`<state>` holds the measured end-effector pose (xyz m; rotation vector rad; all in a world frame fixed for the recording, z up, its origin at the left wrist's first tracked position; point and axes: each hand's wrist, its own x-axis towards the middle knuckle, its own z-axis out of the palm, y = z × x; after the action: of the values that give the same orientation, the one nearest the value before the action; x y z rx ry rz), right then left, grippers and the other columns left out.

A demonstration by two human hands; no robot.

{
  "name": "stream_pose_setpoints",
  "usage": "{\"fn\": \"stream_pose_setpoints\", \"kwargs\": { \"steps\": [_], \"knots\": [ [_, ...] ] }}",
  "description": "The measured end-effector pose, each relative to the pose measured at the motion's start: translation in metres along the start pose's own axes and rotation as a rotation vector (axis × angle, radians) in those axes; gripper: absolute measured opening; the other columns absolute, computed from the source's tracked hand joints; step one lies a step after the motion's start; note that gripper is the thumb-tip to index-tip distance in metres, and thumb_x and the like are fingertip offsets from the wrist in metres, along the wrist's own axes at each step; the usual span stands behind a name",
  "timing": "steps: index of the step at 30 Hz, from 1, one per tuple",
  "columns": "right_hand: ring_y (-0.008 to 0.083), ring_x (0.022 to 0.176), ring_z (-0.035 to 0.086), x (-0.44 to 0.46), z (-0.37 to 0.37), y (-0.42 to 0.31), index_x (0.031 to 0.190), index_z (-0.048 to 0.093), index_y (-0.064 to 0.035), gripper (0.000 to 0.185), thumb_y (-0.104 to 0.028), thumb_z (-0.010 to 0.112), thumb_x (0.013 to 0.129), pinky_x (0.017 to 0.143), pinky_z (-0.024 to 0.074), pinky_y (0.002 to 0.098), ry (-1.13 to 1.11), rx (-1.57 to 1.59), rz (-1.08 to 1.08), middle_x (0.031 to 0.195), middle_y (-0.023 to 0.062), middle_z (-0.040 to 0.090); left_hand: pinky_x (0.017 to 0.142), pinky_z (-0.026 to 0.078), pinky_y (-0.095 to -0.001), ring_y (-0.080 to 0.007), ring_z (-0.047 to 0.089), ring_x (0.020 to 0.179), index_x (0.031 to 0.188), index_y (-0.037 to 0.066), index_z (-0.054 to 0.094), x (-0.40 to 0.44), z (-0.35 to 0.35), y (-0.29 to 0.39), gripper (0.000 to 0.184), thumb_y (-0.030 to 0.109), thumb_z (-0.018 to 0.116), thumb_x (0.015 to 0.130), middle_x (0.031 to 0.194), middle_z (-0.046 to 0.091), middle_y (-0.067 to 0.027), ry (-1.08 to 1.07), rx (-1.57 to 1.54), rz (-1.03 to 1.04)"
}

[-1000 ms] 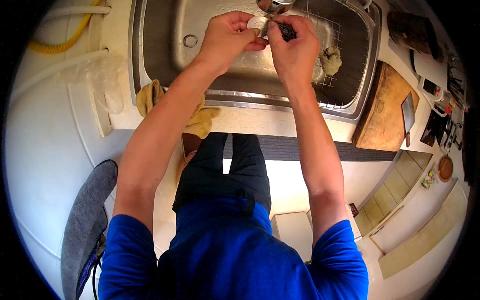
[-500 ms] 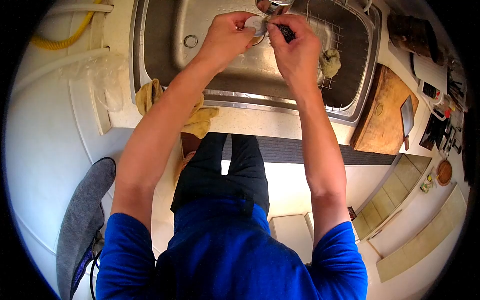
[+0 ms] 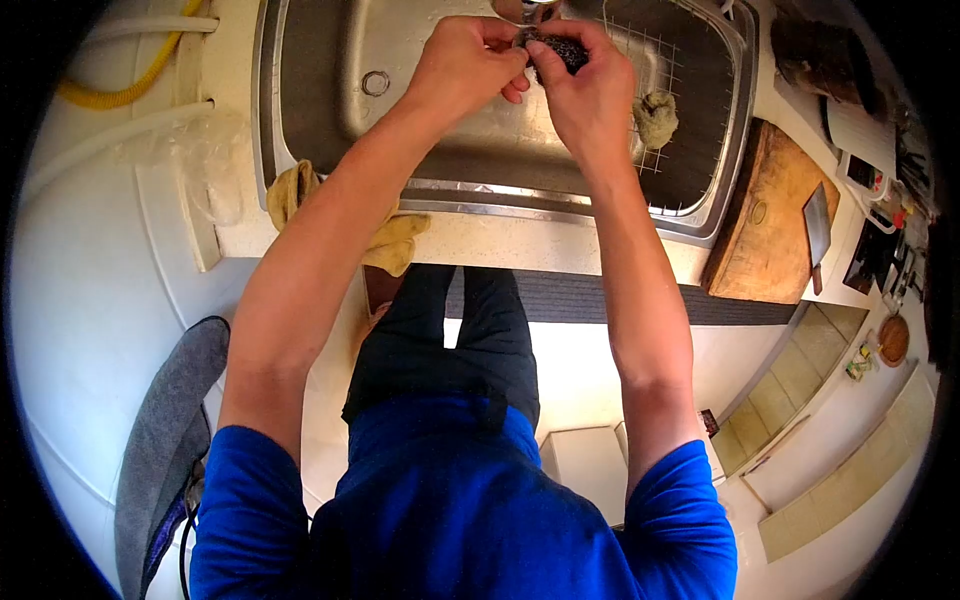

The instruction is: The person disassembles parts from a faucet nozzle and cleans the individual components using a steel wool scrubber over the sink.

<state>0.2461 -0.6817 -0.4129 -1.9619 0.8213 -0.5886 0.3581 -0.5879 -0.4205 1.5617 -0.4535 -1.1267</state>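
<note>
My right hand [image 3: 590,85] is clamped on the dark, rough-textured pad [image 3: 568,52], pinching it between thumb and fingers over the sink [image 3: 485,165]. Half a second ago my left hand [image 3: 468,68] showed a pale round disc between its fingers; now that disc is out of sight, and I can't tell whether it is hidden there. My left fingers have moved in to the near end of the pad, bent toward the thumb, but what they grip is covered. A shiny metal fixture [image 3: 527,10] sits just beyond both hands. To the right of my right hand, the wire rack [image 3: 668,62] and the pale sponge [image 3: 655,120] look unmoved, as do the wooden board [image 3: 752,215] and the cleaver [image 3: 817,225] on it, further right. The yellowish gloves [image 3: 392,245] lie on the surface [image 3: 500,240], nearer me than my left hand and partly behind that forearm.
</note>
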Motion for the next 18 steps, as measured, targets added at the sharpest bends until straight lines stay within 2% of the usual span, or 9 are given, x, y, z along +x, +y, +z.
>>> {"fn": "stream_pose_setpoints", "kwargs": {
  "steps": [2,4,7,11,13,14,16,18],
  "knots": [
    [0.0268,0.082,0.065,0.0,0.0,0.004,0.091,0.069,-0.0017,0.015,-0.009,0.074,0.078,0.074,0.0509,0.0344,0.036,0.004,0.078,0.087,0.0136,0.066,0.062,0.054,-0.0274,-0.0166,0.065,0.066,0.115,-0.013,0.055,0.0,0.0,-0.003,0.033,0.005,0.066,0.089,0.08,0.066,-0.0135,-0.021,-0.032,0.006],
    [0.0271,0.081,0.064,0.001,0.005,0.015,0.087,0.07,-0.0016,0.014,-0.01,0.075,0.076,0.073,0.051,0.0342,0.136,0.011,-0.002,0.084,0.0138,0.065,0.063,0.055,-0.0271,-0.0168,0.065,0.067,0.115,-0.014,0.055,-0.001,-0.002,-0.004,0.034,0.005,0.066,0.089,0.082,0.067,-0.0144,-0.04,-0.063,0.012],
    [0.0264,0.079,0.064,0.004,0.006,0.02,0.083,0.071,-0.0021,0.011,-0.009,0.075,0.076,0.071,0.0508,0.0337,0.139,0.041,-0.102,0.082,0.0129,0.065,0.064,0.055,-0.0273,-0.0169,0.066,0.068,0.116,-0.013,0.055,-0.001,0.0,-0.009,0.032,0.003,0.064,0.089,0.083,0.067,-0.0141,-0.051,-0.004,0.025],
    [0.0258,0.078,0.063,0.009,0.013,0.015,0.082,0.072,-0.0025,0.009,-0.008,0.074,0.075,0.07,0.0504,0.0336,0.169,0.013,-0.11,0.083,0.0131,0.065,0.064,0.055,-0.0275,-0.0168,0.066,0.069,0.116,-0.01,0.057,0.003,-0.001,-0.008,0.029,0.004,0.06,0.091,0.084,0.067,-0.0124,-0.084,-0.002,0.082],
    [0.0259,0.076,0.063,0.011,0.016,0.012,0.082,0.072,-0.0022,0.009,-0.007,0.073,0.075,0.069,0.0498,0.0341,0.124,-0.041,-0.205,0.081,0.0133,0.065,0.064,0.056,-0.0276,-0.0167,0.066,0.069,0.115,-0.009,0.058,0.005,-0.002,-0.01,0.027,0.003,0.058,0.092,0.084,0.067,-0.0116,-0.102,0.027,0.096],
    [0.0259,0.076,0.063,0.012,0.015,0.011,0.082,0.072,-0.0022,0.009,-0.007,0.073,0.075,0.069,0.0498,0.0341,0.128,-0.042,-0.204,0.081,0.0133,0.065,0.061,0.056,-0.0276,-0.0165,0.066,0.068,0.112,-0.008,0.06,0.005,-0.002,-0.011,0.024,0.002,0.055,0.091,0.084,0.067,-0.0109,-0.101,0.003,0.084],
    [0.0323,0.07,0.059,0.012,0.011,-0.001,0.081,0.064,0.0034,0.004,0.002,0.066,0.078,0.064,0.0483,0.0374,0.1,0.026,-0.14,0.074,0.0165,0.059,0.059,0.055,-0.0276,-0.0162,0.066,0.067,0.109,-0.006,0.062,0.003,-0.001,-0.01,0.021,0.001,0.053,0.091,0.083,0.067,-0.0102,-0.107,-0.018,0.067],
    [0.032,0.07,0.06,0.012,0.013,0.004,0.081,0.064,0.0031,0.004,0.002,0.066,0.077,0.065,0.0486,0.0376,0.15,-0.029,-0.177,0.074,0.0164,0.059,0.052,0.056,-0.0292,-0.0213,0.07,0.065,0.104,-0.009,0.063,0.001,0.001,-0.009,0.022,-0.002,0.048,0.09,0.077,0.066,-0.0125,-0.036,-0.113,0.054]
  ]
}}
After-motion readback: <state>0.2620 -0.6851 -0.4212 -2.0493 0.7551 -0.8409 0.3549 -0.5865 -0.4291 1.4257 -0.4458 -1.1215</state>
